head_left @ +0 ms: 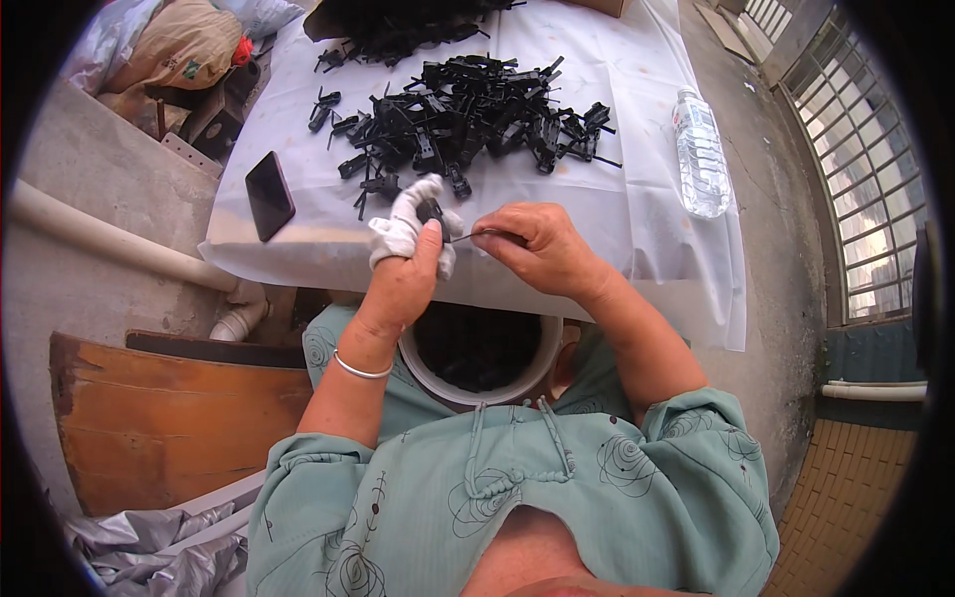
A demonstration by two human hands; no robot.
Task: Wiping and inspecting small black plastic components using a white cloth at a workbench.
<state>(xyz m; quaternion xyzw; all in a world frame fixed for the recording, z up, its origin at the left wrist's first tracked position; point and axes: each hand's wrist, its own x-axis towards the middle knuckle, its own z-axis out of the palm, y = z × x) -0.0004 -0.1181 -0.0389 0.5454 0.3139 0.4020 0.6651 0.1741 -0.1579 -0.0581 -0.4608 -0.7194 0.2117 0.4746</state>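
My left hand (408, 244), with white glove fabric over its fingers and a bare thumb, is closed on a small black plastic part (430, 211) near the table's front edge. A thin tool (512, 237) is pinched in my bare right hand (547, 247). Its slim tip points left and reaches the part or comes very close to it; whether they touch I cannot tell. Just beyond both hands lies a loose pile of similar black plastic parts (468, 109), many with thin strips sticking out. Below the hands, a white bucket (545, 368) with dark contents stands between my knees.
White sheeting covers the table (647, 229). On it are a black phone (270, 196) at the left, a clear water bottle (702, 154) at the right and a second dark heap (398, 25) at the back. A pale pipe (119, 239) and wooden board (179, 418) are left of the table.
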